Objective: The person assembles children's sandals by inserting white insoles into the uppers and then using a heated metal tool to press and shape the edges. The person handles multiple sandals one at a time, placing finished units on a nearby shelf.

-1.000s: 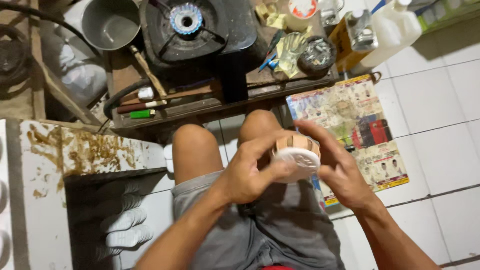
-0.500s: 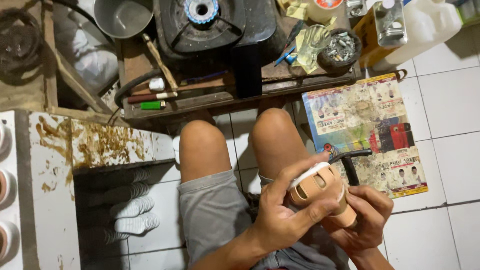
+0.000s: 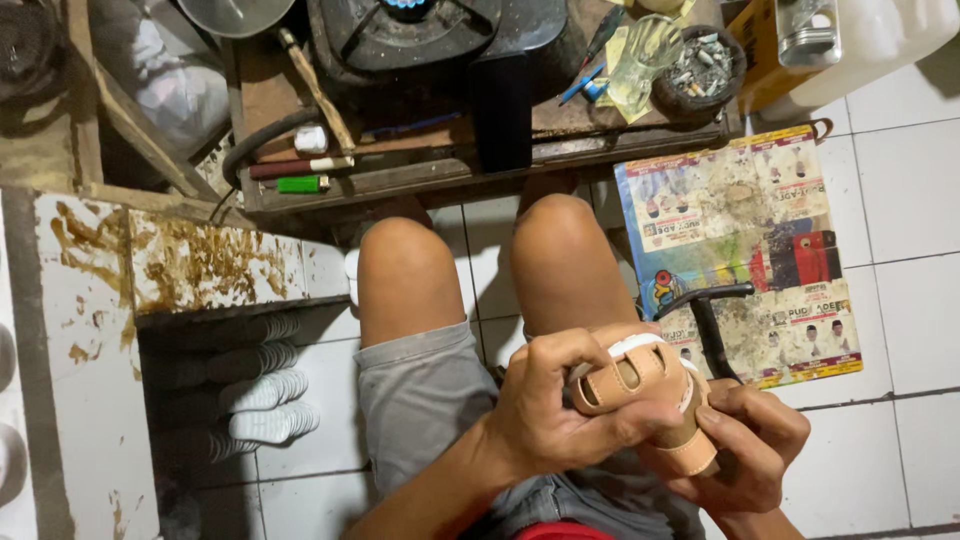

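Two bare hands, seen from the head camera, closed around a small tan sandal [image 3: 650,395] with a white sole and slotted leather straps, held above the lap, just over the right knee. Left hand [image 3: 560,405] wrapped over the top, fingers curled across the straps and thumb pressed against the side. Right hand [image 3: 745,450] cupped beneath, fingers clamped on the lower end of the sandal.

Grey shorts [image 3: 430,400] and bare knees below, on a white tiled floor [image 3: 900,200]. Just beside the right hand, a dark metal shoe last stand [image 3: 705,320], resting on a stained, printed poster sheet [image 3: 740,240] spread over the tiles.

Further ahead, a low wooden bench [image 3: 400,170] crowded with gear: a black gas burner [image 3: 410,30], a green lighter [image 3: 300,184], a red-handled tool [image 3: 300,166], a full ashtray [image 3: 698,62] and a crumpled clear plastic bag [image 3: 645,60].

At the left, a white board [image 3: 170,265] smeared with brown glue, and beneath it stacks of white soles [image 3: 265,395] in shadow.
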A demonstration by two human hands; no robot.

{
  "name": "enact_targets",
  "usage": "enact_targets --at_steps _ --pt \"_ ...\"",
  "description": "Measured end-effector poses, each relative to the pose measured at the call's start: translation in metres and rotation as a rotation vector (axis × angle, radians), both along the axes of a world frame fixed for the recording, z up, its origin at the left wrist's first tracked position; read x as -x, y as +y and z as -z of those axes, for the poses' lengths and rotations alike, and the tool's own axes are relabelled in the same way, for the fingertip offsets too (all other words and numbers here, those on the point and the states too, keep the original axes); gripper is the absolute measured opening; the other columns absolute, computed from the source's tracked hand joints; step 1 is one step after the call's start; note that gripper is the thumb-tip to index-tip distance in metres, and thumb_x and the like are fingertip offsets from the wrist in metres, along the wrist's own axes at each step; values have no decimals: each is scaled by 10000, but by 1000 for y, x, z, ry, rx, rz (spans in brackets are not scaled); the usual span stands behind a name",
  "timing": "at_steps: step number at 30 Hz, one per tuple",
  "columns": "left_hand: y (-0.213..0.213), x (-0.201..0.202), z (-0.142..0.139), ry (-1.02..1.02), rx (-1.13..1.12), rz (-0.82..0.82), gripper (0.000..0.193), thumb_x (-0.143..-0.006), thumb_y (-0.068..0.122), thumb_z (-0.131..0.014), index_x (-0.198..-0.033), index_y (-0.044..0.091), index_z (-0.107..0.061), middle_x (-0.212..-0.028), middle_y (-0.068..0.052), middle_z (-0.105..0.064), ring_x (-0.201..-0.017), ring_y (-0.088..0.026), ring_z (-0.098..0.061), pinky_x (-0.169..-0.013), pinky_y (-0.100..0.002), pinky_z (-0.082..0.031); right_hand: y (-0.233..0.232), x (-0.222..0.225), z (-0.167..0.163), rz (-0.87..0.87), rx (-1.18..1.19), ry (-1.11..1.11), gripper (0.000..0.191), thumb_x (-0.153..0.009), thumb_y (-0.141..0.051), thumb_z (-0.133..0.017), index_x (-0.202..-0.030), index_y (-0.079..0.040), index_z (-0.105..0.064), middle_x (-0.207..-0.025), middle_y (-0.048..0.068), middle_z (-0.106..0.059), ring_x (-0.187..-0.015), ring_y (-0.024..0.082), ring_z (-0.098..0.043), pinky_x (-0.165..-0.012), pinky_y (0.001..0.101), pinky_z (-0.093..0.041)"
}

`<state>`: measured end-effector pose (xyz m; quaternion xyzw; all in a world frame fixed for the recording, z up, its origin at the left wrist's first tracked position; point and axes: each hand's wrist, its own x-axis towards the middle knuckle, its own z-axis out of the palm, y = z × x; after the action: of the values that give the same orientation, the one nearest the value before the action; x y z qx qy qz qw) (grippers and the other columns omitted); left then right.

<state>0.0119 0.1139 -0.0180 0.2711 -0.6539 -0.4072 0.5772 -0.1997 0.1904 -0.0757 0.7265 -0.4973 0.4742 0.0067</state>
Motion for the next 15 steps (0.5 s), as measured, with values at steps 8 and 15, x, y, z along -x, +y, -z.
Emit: enact_targets --at_steps 8,15 --pt "-8 -7 -9 -138 124 -140 339 -933 101 -809 -1135 9 -552 -980 -100 -733 -819 -203 -781 -684 -280 -638 3 -10 1 -107 -31 -59 648 -743 -406 -880 -1187 -95 -525 -1071 112 -481 -787 209 -573 -661 334 -519" --pt "4 -11 -2 -72 -66 -42 342 -986 120 -777 -1121 25 -478 -969 -110 -745 -797 -162 -779 -705 -261 -646 22 -20 10 -75 -13 -56 609 -786 -235 -906 -1204 -111 -481 -1114 101 -398 -755 166 -520 -667 327 -500"
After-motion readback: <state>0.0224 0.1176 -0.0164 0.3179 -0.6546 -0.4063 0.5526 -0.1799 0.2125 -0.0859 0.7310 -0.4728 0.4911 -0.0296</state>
